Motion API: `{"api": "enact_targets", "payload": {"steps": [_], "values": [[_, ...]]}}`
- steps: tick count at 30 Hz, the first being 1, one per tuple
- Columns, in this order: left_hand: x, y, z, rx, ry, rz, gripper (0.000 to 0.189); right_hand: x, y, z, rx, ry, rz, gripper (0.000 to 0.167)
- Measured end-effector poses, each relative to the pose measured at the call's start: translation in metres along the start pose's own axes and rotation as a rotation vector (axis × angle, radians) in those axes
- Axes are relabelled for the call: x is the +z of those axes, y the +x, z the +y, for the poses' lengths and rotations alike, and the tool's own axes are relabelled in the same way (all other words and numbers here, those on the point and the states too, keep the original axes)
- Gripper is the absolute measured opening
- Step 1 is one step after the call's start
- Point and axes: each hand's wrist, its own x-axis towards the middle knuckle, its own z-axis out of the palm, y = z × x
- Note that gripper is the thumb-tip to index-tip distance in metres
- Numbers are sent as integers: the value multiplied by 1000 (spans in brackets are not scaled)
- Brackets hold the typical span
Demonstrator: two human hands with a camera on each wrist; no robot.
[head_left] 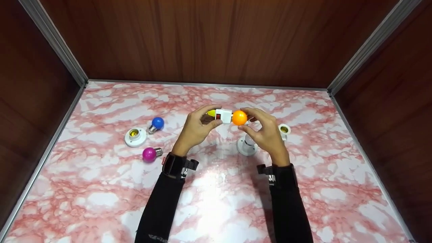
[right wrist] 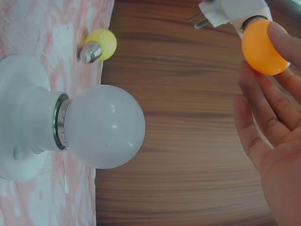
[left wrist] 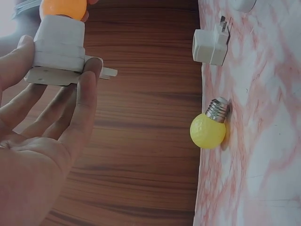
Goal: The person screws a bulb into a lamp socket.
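In the head view my left hand (head_left: 197,126) holds a white plug-in lamp socket (head_left: 225,116) with a red switch, its thumb below and fingers above. My right hand (head_left: 266,130) pinches an orange bulb (head_left: 240,117) by its globe. The bulb's metal base sits at the socket's mouth, with a bit of it still showing in the right wrist view. The socket's two metal prongs (right wrist: 202,23) stick out sideways there. Both things are held above the table. A yellow bulb (left wrist: 208,132) lies on the table behind, mostly hidden by the left hand in the head view.
A white bulb (right wrist: 106,127) stands upright in a round holder (head_left: 245,150) below my right hand. Another plug-in socket (head_left: 284,129) lies to the right. On the left are a round holder (head_left: 135,137), a blue bulb (head_left: 157,123) and a magenta bulb (head_left: 149,154). Wooden walls enclose the marbled table.
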Motion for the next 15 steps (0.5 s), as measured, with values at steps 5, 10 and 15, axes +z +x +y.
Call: {"api": "enact_targets", "payload": {"steps": [5,10,15], "values": [[1,0,-1,18,-8,4,49,0,-1,0,17,4,-6,48],[2,2,-3,1,-89,22,58,1,-1,0,1,3,9,49],[2,2,-1,-18,-190,48,58,1,0,0,-27,6,31,49]]}}
